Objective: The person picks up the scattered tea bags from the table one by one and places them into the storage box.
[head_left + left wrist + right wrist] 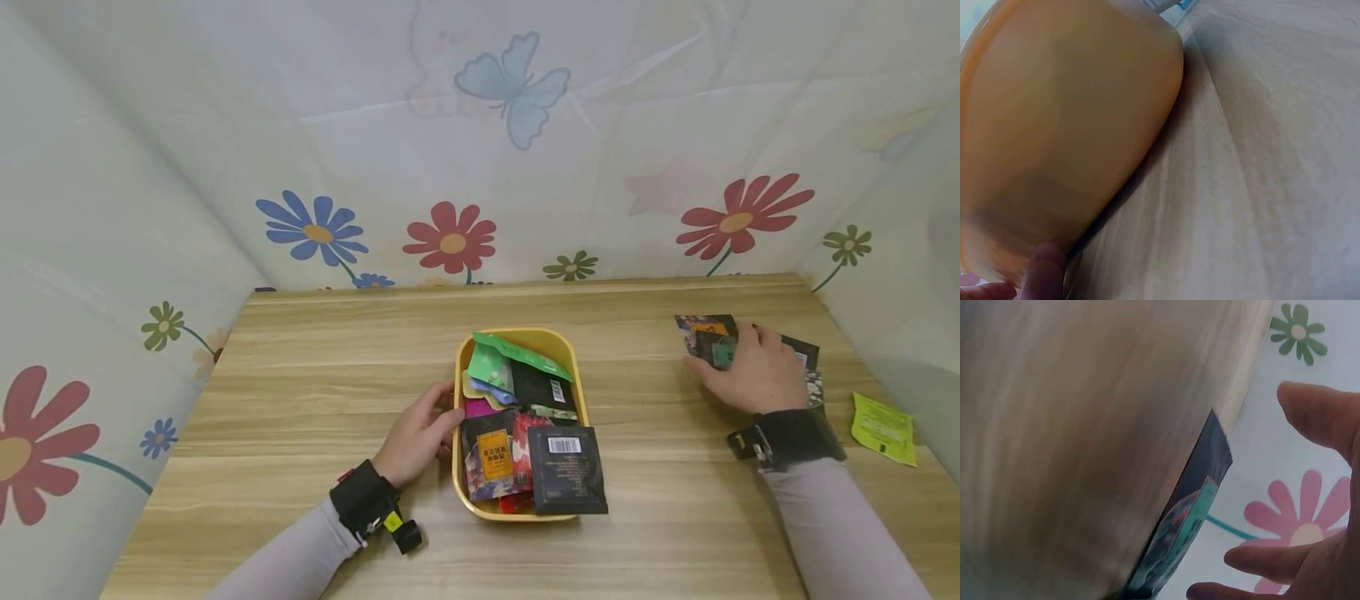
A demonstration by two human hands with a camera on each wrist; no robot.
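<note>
A yellow plastic basket [459,483] filled with flat sachets stands on the wooden table. My left hand [412,433] rests against its left side, thumb at the rim; in the left wrist view fingertips [1046,265] touch the outer wall. A black sachet [568,471] with a barcode overhangs the basket's front right corner, beside a patterned sachet [487,454] with an orange label. At the right, my right hand [761,371] is over several dark sachets [707,329], partly hidden beneath it. The right wrist view shows spread fingers apart from a dark sachet with a green label [1188,515].
A lime-green sachet [885,429] lies by the table's right edge. Green sachets [491,367] stick up at the back of the basket. A white curtain [360,133] printed with flowers and a butterfly surrounds the table [315,358] at the back and sides.
</note>
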